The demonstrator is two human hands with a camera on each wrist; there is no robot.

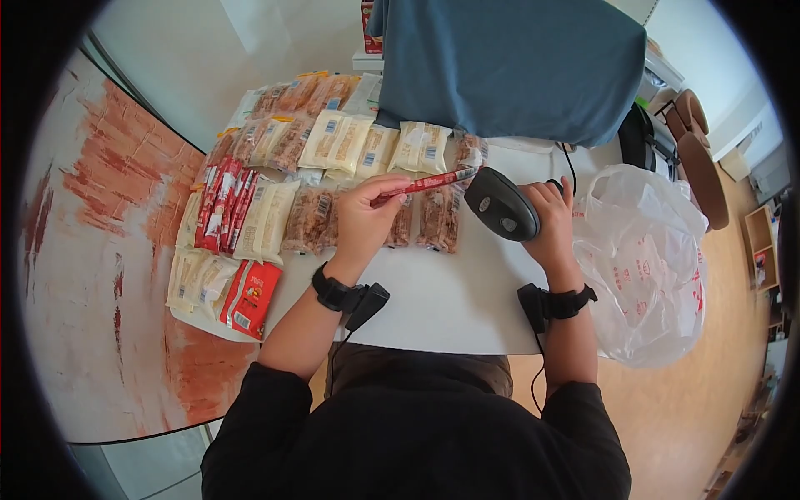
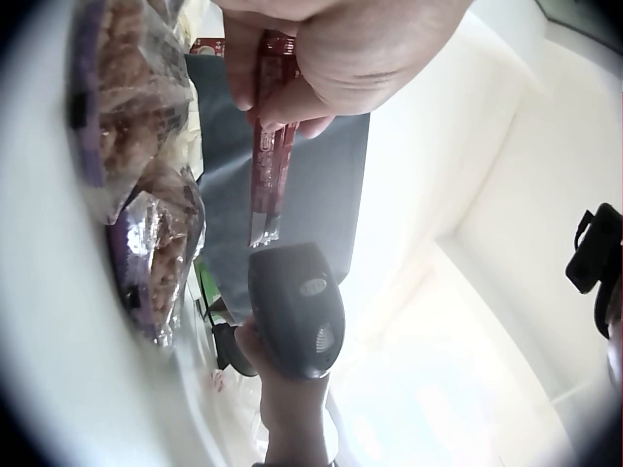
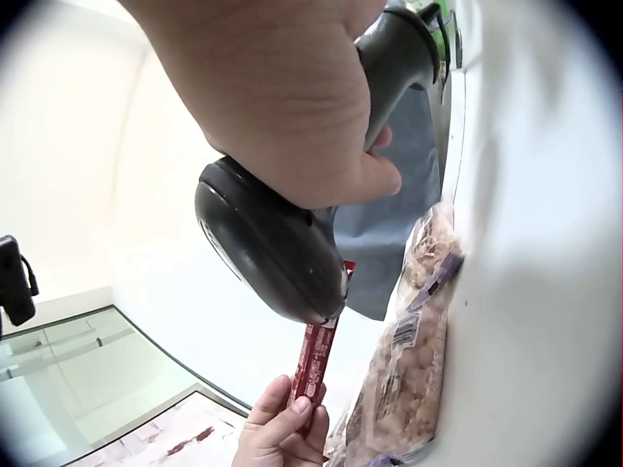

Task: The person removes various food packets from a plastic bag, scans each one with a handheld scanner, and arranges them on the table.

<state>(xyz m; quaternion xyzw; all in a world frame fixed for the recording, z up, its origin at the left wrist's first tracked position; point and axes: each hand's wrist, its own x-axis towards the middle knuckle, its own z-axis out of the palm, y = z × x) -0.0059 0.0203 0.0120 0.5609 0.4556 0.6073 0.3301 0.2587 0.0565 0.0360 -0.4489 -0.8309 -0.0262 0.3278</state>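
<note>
My left hand [image 1: 365, 223] pinches a slim red stick packet [image 1: 432, 181] near one end, its other end pointing to the right. A black handheld barcode scanner [image 1: 502, 210] is in my right hand [image 1: 552, 229], with the fingers wrapped round its handle. The scanner's head faces the packet's far end, and the two overlap in the head view. In the left wrist view the packet [image 2: 273, 175] shows a pale, crimped tip close to the scanner [image 2: 300, 311]. Seen from the right wrist, the scanner [image 3: 273, 243] hides part of the packet [image 3: 313, 362].
Several clear bags of brown food [image 1: 310, 218] and cream packs [image 1: 337, 142] lie in rows on the white table [image 1: 450, 300]. More red stick packets [image 1: 223, 204] and a red pouch [image 1: 252, 296] lie left. A blue-grey cloth [image 1: 508, 71] covers something behind; a plastic bag [image 1: 642, 267] sits right.
</note>
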